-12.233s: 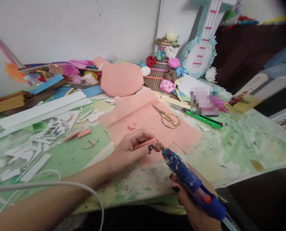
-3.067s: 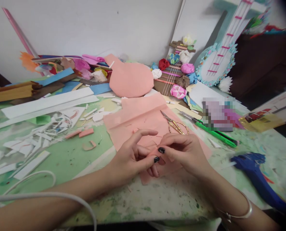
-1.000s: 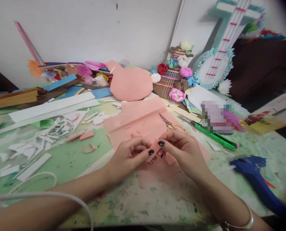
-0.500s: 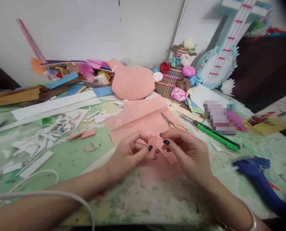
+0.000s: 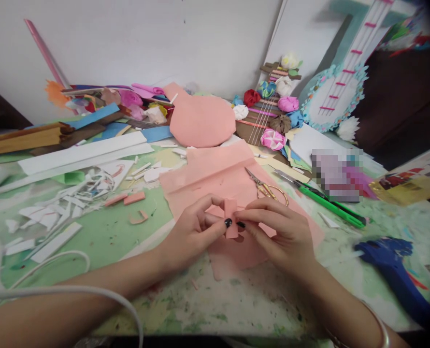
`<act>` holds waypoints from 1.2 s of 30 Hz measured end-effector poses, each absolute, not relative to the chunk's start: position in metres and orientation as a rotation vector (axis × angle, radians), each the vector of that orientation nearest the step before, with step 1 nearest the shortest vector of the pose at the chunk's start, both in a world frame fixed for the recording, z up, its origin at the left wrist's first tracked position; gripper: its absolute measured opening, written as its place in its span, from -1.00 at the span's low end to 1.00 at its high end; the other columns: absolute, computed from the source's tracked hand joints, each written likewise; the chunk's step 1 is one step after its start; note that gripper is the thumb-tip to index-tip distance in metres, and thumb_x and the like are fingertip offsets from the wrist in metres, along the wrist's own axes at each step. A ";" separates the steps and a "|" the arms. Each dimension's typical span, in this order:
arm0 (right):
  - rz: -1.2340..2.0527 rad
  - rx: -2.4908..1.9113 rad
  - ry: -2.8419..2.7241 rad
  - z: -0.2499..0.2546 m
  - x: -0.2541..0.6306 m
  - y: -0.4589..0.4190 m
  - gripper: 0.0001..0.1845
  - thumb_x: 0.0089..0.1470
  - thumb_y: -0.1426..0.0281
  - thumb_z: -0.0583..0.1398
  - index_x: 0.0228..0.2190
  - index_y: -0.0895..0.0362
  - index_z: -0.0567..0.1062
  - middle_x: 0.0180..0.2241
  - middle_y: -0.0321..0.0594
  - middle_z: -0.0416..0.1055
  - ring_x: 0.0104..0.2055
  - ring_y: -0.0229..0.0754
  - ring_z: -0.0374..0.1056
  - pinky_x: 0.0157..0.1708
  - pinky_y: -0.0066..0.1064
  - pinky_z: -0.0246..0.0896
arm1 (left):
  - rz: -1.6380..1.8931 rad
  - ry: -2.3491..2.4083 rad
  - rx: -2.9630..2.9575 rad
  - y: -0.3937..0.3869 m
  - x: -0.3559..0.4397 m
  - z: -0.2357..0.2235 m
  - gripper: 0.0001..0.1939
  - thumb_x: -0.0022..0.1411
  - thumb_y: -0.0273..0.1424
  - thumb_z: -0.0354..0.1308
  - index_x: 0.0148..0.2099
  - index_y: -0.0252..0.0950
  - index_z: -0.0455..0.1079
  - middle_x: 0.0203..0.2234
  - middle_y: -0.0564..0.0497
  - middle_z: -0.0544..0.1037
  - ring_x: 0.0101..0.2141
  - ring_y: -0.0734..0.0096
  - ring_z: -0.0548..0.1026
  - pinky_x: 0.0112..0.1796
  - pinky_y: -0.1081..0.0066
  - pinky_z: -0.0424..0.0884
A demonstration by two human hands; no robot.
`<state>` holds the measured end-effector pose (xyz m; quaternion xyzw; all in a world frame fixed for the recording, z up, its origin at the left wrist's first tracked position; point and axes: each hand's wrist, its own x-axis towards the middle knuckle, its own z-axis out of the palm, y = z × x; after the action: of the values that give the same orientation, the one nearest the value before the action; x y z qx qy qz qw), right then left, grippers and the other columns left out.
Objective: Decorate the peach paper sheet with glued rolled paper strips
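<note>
My left hand [image 5: 195,227] pinches a small pink strip [image 5: 231,211] between thumb and fingers, holding it upright above the middle of the desk [image 5: 236,309], towards the near edge. The thumb and fingertips of my right hand [image 5: 285,226] sit close together at the strip's right side; I cannot tell whether they grip it or only touch it. A bracelet [image 5: 380,325] circles my right wrist.

Under my hands lies a creased pink sheet [image 5: 204,169], with gold-handled scissors [image 5: 265,188] on its right part, just beyond my right hand. Next to it, towards the desk's right edge, is a green cutter [image 5: 333,205], and nearer me on that side lies a blue glue gun [image 5: 392,268].

To my left are two pink offcuts [image 5: 134,198], then a heap of white scraps [image 5: 51,212] towards the left edge. A white cable [image 5: 73,289] loops across in front of my left forearm.

Along the far edge, a pink gourd-shaped cutout [image 5: 202,121] stands beside a brown guitar [image 5: 251,131] with paper flowers [image 5: 288,103]; right of those leans a pale-blue lute [image 5: 334,104].
</note>
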<state>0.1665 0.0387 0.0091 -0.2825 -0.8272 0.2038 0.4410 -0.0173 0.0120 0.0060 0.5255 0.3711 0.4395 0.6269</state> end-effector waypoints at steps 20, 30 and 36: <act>0.808 -1.021 -2.030 0.006 0.161 0.036 -0.79 0.12 0.30 0.18 -0.47 0.11 0.31 -0.54 -0.33 0.27 -0.52 -0.31 0.15 -0.56 -0.46 0.04 | 0.957 0.911 1.336 0.011 -0.016 0.002 -0.81 0.28 -0.32 0.06 -0.13 -0.27 0.16 -0.49 0.03 0.57 -0.48 0.43 0.53 -0.48 0.54 0.28; 0.864 -0.968 -2.183 0.007 0.160 0.036 -0.75 0.23 0.37 0.01 -0.50 0.12 0.28 -0.49 -0.29 0.30 -0.46 -0.28 0.18 -0.44 -0.42 0.04 | 0.984 0.923 1.459 0.009 -0.016 -0.004 -0.86 0.28 -0.41 0.03 -0.12 -0.25 0.14 -0.60 0.17 0.37 -0.60 0.58 0.29 -0.55 0.60 0.12; 0.861 -0.998 -2.179 0.009 0.159 0.036 -0.83 0.12 0.53 0.02 -0.49 0.13 0.27 -0.50 -0.33 0.25 -0.46 -0.30 0.15 -0.44 -0.43 0.00 | 0.979 0.899 1.459 0.011 -0.015 -0.002 -0.86 0.27 -0.42 0.03 -0.15 -0.25 0.13 -0.64 0.21 0.27 -0.62 0.61 0.20 -0.56 0.60 0.06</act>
<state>0.1594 0.0359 0.0086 -0.3748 -0.8179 0.3233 0.2932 -0.0147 0.0111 -0.0024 0.6168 0.3799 0.4140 0.5513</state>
